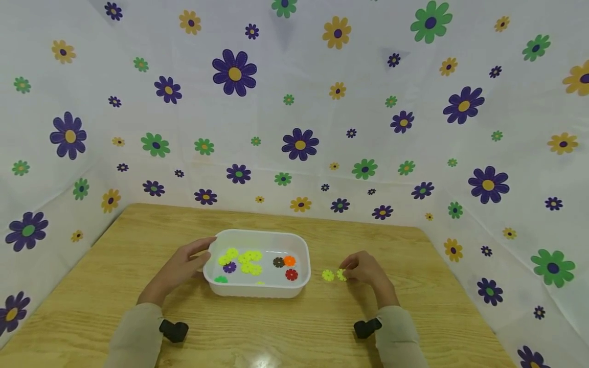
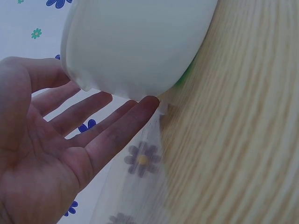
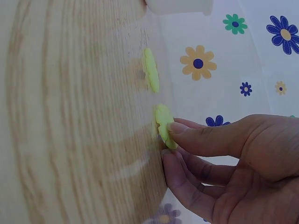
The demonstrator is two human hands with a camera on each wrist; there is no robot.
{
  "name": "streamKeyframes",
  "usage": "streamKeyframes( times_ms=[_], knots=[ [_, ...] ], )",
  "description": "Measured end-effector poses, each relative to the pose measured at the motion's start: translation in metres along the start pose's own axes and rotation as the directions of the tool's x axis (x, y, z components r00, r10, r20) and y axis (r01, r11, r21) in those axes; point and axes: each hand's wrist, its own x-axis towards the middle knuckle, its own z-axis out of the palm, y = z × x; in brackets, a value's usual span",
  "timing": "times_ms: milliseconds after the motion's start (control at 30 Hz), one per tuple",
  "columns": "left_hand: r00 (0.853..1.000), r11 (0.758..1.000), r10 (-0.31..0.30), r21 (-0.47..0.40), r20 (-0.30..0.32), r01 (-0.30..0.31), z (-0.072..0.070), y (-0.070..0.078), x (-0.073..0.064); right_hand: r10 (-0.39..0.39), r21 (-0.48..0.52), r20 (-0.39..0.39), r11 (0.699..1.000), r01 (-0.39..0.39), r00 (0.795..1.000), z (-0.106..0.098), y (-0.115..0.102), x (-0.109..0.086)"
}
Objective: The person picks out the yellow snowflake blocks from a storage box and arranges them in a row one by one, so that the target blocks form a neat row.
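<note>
Table [image 1: 257,327], one tub [image 1: 257,291], two yellow discs [image 1: 328,276] outside, right hand [image 1: 365,268] pinching one

In the head view's lower centre, a white tray [image 1: 257,291] holds coloured discs [image 1: 247,267]; right of centre, the right hand [image 1: 369,272] pinches a yellow disc [image 1: 340,276] near a yellow second disc [image 1: 328,276] lying flat.

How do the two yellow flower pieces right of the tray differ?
In the head view, the left piece lies untouched on the table; the right piece is pinched by the right hand. The left piece is nearer the white tray than the right piece. Both are yellow with notched, petal-like edges.
</note>
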Motion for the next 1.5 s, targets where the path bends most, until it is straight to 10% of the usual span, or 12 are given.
streamKeyframes(
  times_ms=[867, 1500],
  knots=[
    [1.000, 1.000, 0.014, -0.007, 0.003, -0.014, 0.000, -0.002, 0.000, -0.003, -0.023, 0.013, 1.000, 0.003, 1.000, -0.004, -0.003, -0.003],
    [1.000, 1.000, 0.011, -0.001, 0.001, -0.011, 0.000, -0.002, 0.001, -0.140, 0.065, 0.014, 0.988, 0.139, 0.990, -0.007, -0.072, -0.005]
  ],
)
